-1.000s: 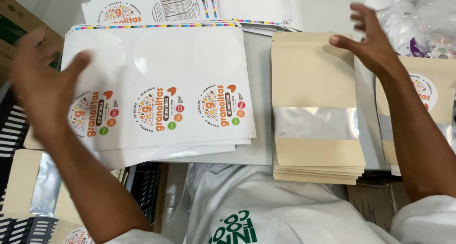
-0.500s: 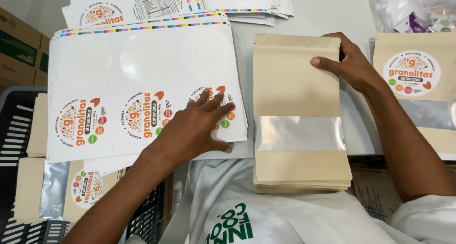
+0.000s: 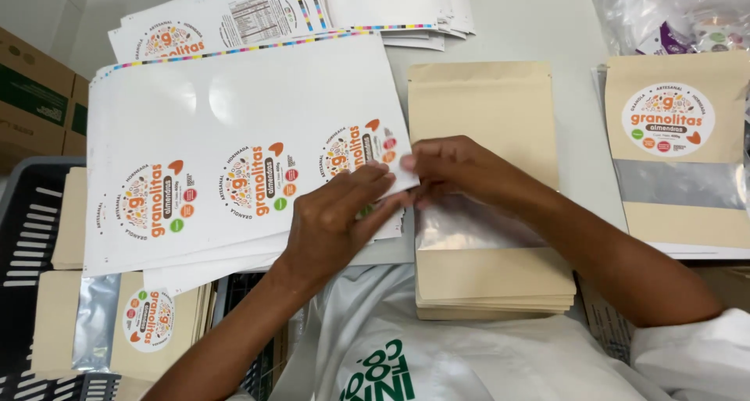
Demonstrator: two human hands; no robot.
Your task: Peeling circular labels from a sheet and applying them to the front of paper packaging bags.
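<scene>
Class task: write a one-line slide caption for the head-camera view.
Both hands, left hand and right hand, pinch a sticker sheet corner beside stacked kraft pouches.

White sticker sheet (image 3: 234,128), orange-red round labels (image 3: 258,180); tan pouches (image 3: 484,104).

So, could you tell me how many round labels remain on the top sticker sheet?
3, in a row along the sheet's lower part: left label, middle label, right label by both hands, partly covered by the left hand.

White short-sleeved shirt with green lettering on the chest, forearms bare, no gloves.
</scene>
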